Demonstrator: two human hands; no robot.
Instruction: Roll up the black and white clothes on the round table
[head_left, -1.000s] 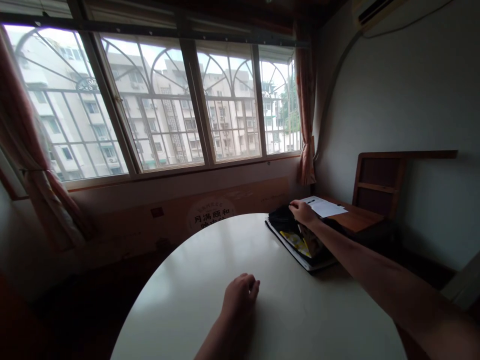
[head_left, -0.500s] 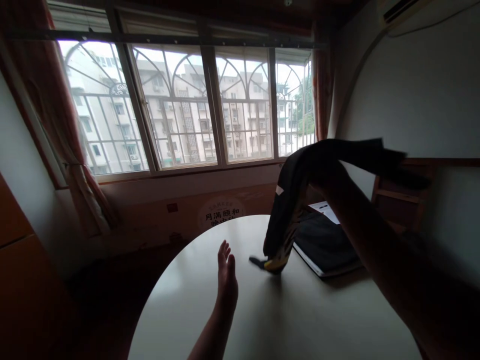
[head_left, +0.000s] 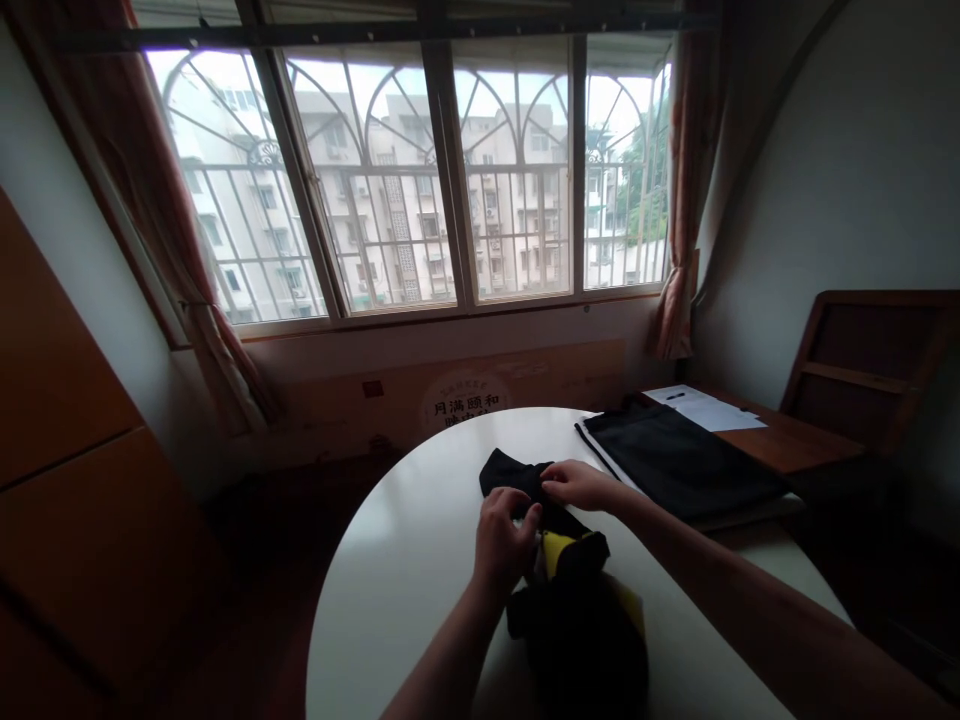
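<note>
A black garment point(head_left: 589, 640) with yellow patches lies bunched on the white round table point(head_left: 390, 560), in front of me. Its exact kind cannot be made out. My right hand point(head_left: 581, 486) pinches the black cloth near its far end, fingertips pressed together. On the near left side, my left hand point(head_left: 506, 535) has its fingers and thumb curled at the same cloth. The fingertips of the left hand are partly hidden by the fabric. A yellow part shows just right of the left hand, between black folds.
Folded black cloth point(head_left: 675, 460) with a white layer beneath lies at the table's right. Beyond it, white papers point(head_left: 705, 408) rest on a brown wooden table point(head_left: 810, 440). A wooden chair point(head_left: 862, 370) stands at the far right, and a barred window point(head_left: 510, 200) spans the back wall.
The black garment, held up and swinging from my right hand before, now lies on the table. My left hand, open and empty before, has come to the cloth. The view has shifted.
</note>
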